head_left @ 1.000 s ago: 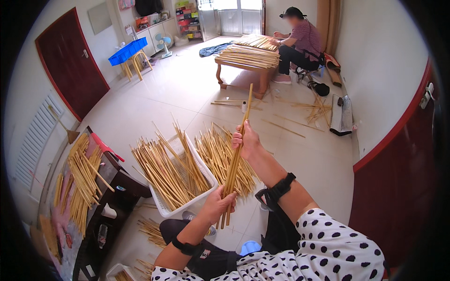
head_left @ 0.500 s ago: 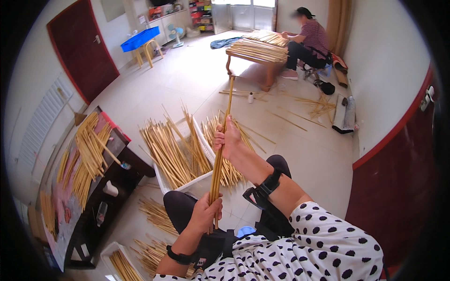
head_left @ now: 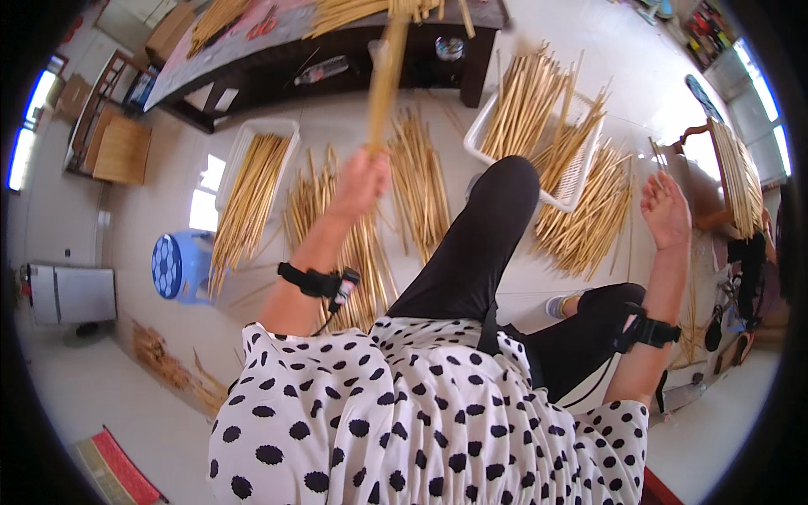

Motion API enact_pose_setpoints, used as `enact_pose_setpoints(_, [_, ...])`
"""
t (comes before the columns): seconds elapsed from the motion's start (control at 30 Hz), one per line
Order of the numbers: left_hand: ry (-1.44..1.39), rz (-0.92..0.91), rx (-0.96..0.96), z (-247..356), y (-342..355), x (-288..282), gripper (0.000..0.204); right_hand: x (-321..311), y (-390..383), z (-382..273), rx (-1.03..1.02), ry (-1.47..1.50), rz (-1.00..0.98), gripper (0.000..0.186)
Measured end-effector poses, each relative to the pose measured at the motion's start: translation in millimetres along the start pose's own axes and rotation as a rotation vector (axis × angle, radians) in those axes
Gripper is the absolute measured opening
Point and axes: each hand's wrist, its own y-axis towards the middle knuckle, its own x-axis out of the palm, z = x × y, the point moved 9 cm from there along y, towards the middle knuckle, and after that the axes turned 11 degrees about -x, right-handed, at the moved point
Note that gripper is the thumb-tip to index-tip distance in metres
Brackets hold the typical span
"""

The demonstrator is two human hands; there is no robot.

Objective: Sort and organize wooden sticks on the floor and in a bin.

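My left hand is closed round a motion-blurred bundle of bamboo sticks, raised toward the dark table with more sticks on it. My right hand is off the sticks, held out at the right with loosely spread fingers and nothing in it. Below it and to its left, loose sticks lie on the floor beside a white plastic basket filled with sticks. Further piles lie in front of my legs, and a second white basket of sticks stands left of my left hand.
A blue stool stands at the left, with a wooden chair and a white box-like object behind it. At the right is a low wooden table with sticks, a dark-clothed person partly visible beside it.
The view has swung left and downward toward the dark table. My left hand has carried the bundle up and away; my right hand has let go and moved apart from it.
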Motion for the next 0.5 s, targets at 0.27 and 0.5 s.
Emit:
enact_pose_setpoints(0.27, [0.309, 0.616, -0.811, -286, -76, -231, 0.019, 8, -2, 2, 0.032, -0.017, -0.013, 0.017])
enact_pose_setpoints(0.5, [0.765, 0.522, -1.013, -471, -208, -316, 0.023, 63, 22, 62, 0.202, 0.130, -0.193, 0.014])
